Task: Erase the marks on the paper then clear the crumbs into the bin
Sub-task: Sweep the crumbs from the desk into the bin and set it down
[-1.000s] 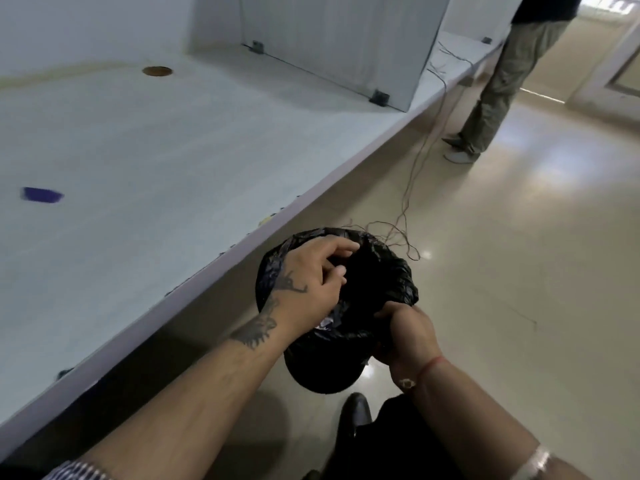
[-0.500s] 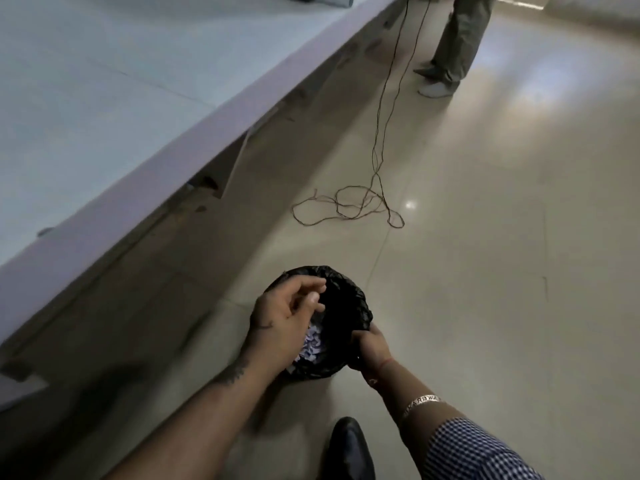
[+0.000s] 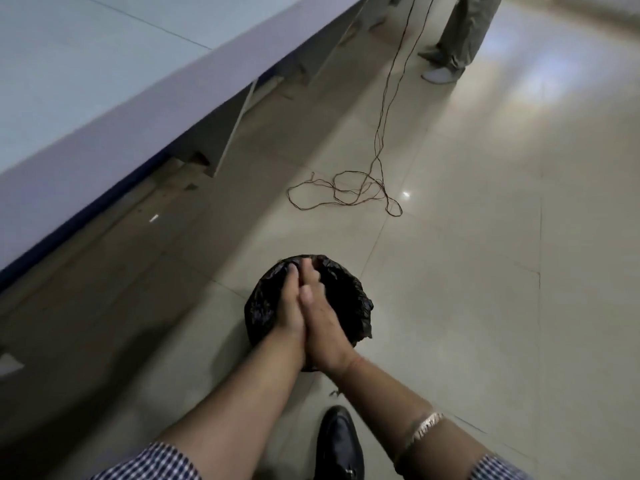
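Note:
A small bin lined with a black plastic bag [image 3: 356, 303] stands on the tiled floor right below me. My left hand [image 3: 289, 306] and my right hand [image 3: 323, 317] are pressed palm to palm directly over its opening, fingers stretched forward. Neither hand holds anything that I can see. The hands hide most of the bin's inside, so its contents do not show. The paper is out of view.
The long white table edge [image 3: 138, 109] runs diagonally along the left. A loose brown cable [image 3: 349, 192] lies coiled on the floor beyond the bin. Another person's legs [image 3: 460, 32] stand at the top right. My black shoe [image 3: 341, 445] is just behind the bin.
My right hand has let go of the bin's rim and my left hand has come out of the opening. Both now meet flat over the bin, which sits on the floor.

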